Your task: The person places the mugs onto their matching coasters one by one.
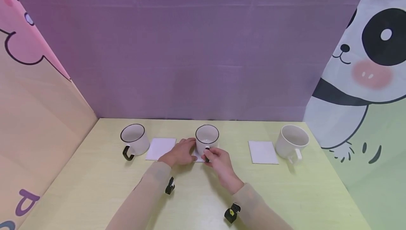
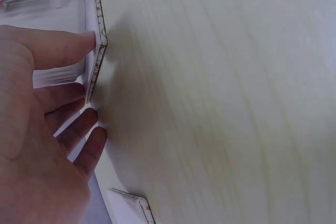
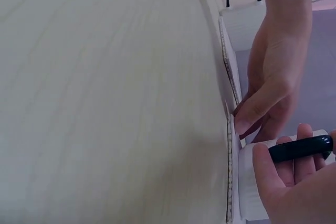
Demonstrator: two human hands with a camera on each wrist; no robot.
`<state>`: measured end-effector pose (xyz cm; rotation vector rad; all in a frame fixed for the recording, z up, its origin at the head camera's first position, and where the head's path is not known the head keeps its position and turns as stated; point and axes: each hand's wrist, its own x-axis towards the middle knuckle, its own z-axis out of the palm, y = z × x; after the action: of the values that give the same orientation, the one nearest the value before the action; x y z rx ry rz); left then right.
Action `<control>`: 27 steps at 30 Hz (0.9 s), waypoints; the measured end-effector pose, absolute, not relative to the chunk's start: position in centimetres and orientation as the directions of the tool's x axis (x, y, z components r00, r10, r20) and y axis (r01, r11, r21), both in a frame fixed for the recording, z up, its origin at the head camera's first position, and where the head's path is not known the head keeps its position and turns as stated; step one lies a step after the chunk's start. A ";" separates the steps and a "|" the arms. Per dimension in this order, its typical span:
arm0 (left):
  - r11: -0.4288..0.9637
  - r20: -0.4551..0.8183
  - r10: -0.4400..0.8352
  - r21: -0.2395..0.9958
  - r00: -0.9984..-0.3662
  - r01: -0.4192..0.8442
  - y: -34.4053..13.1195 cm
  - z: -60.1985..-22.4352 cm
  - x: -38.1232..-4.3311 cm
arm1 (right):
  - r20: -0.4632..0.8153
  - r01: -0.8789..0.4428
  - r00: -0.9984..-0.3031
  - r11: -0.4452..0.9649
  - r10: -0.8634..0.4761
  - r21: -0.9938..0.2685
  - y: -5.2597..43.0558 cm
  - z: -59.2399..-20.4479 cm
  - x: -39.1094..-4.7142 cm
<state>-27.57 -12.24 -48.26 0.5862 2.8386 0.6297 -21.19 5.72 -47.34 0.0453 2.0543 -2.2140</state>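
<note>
A white mug (image 1: 202, 146) with a dark rim stands upright at the back middle of the table, over a white square coaster (image 1: 198, 159). My right hand (image 1: 222, 166) pinches the mug's black handle (image 3: 300, 149) from the near right. On the other side, my left hand (image 1: 183, 152) holds the coaster's left side. In the left wrist view, its thumb (image 2: 65, 50) lies at one corner of the coaster edge and a forefinger reaches the other corner. The other fingers extend beside it, close to the tabletop. Most of the coaster is hidden by the mug and hands.
To the left, a dark-rimmed white mug (image 1: 140, 146) with a black handle stands beside another white coaster (image 1: 160, 148). An all-white mug (image 1: 283, 149) stands right of a third coaster (image 1: 263, 152). A purple backdrop (image 1: 203, 53) rises behind the table, with printed panels at both sides.
</note>
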 end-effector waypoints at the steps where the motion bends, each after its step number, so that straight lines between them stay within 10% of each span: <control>1: 0.831 -0.081 0.416 0.439 -0.906 0.342 -12.2 -48.3 -27.6 | -0.093 0.097 -0.993 -0.056 -0.072 -0.994 5.8 -47.4 -21.1; 27: 0.837 -0.104 0.408 0.439 -0.907 0.326 -12.2 -48.1 -27.6 | 0.082 -0.090 -0.996 0.287 -0.040 -0.954 14.8 -43.1 -19.6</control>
<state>-27.62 -12.21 -48.12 0.5701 2.8235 0.6233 -19.56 14.82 -43.14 -0.1289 2.5535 -1.8968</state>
